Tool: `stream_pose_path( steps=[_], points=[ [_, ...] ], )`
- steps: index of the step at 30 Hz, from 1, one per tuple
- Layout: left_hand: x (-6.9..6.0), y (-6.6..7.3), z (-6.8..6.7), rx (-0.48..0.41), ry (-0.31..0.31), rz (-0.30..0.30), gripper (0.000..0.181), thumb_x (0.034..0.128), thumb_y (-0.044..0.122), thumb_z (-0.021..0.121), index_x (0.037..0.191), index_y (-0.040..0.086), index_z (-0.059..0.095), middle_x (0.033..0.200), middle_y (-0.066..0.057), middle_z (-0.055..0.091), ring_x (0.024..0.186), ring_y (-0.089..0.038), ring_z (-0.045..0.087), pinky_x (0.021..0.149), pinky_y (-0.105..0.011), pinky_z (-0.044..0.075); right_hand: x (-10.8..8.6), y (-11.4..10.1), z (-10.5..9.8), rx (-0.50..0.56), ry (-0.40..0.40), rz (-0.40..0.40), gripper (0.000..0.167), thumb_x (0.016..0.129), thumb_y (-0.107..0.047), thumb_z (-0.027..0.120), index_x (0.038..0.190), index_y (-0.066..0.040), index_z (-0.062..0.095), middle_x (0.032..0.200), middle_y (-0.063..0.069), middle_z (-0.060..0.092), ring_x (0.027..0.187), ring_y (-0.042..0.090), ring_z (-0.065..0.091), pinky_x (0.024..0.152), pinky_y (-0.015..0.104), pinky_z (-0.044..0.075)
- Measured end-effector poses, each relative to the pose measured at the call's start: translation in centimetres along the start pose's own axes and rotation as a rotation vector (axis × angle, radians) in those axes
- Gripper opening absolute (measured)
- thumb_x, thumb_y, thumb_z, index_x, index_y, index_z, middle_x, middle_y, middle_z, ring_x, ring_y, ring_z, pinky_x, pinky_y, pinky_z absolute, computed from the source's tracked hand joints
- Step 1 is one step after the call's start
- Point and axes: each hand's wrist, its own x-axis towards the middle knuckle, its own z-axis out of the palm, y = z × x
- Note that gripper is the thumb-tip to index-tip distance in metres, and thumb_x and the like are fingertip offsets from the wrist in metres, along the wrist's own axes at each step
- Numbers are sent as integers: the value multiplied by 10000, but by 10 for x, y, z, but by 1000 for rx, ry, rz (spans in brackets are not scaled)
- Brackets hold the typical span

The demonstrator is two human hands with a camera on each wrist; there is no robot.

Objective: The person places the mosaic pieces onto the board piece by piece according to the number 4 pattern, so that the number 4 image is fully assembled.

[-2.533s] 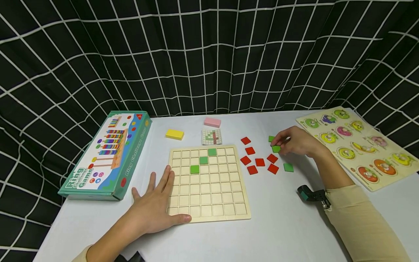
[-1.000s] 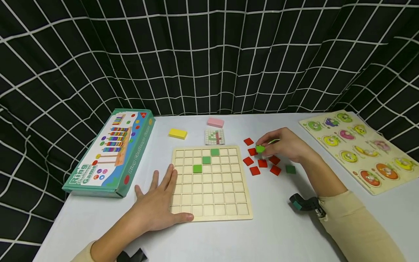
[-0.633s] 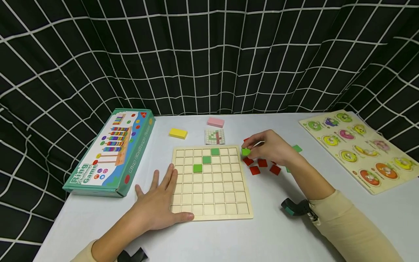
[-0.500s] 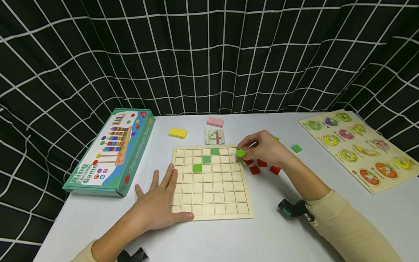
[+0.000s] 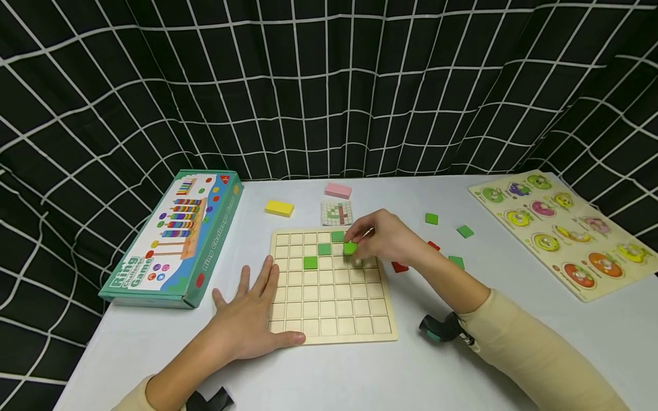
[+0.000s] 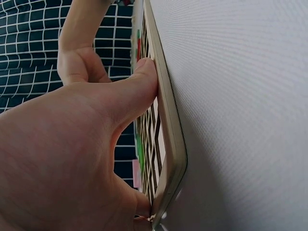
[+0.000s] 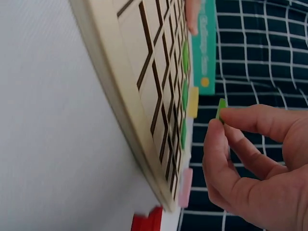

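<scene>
The right hand [image 5: 385, 237] has its grip narrowed to a pinch of thumb and finger on a green tile [image 5: 350, 249], held clear of the grid board [image 5: 327, 294] at about one o'clock from the board's centre. The tile should be light and stiff, not fragile, though perhaps slippery on its smooth faces; opposite edges look the best hold, leaving the underside free. It is bright green, flat, square and thin. The left hand [image 5: 244, 326], fingers straight, touches the board's edge at eight o'clock, its grip spread wide and holding nothing.
</scene>
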Motion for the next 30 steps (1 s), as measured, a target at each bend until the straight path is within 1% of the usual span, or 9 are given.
stream_pose_path(
  steps=[7,14,23,30],
  points=[
    [0,-1,0,5,2,0,1353,735,886,658,1675,63,137,1771,-66,-16,1579,-530,74,975,-951,110,6,-11,19,-2,-33,-26,249,762,45,807,966,-98,796,886,38,689,830,177,612,695,271,510],
    [1,-1,0,3,0,3,1353,737,880,662,1674,56,137,1770,-68,-20,1577,-535,75,974,-953,105,10,-21,37,-39,-63,-29,259,740,62,782,946,-94,795,851,20,698,810,146,613,732,261,507],
    [1,0,0,16,2,6,1353,744,883,651,1679,71,105,1770,-72,-19,1577,-535,82,966,-956,113,15,-33,51,-81,-107,-42,257,728,55,826,923,-109,793,862,19,704,838,144,620,782,266,518],
    [0,0,0,30,9,7,1347,748,888,642,1680,75,109,1771,-67,-16,1576,-535,91,962,-955,127,20,-44,63,-130,-140,-46,258,725,57,845,904,-120,787,834,-5,703,815,139,624,766,246,523]
  ],
)
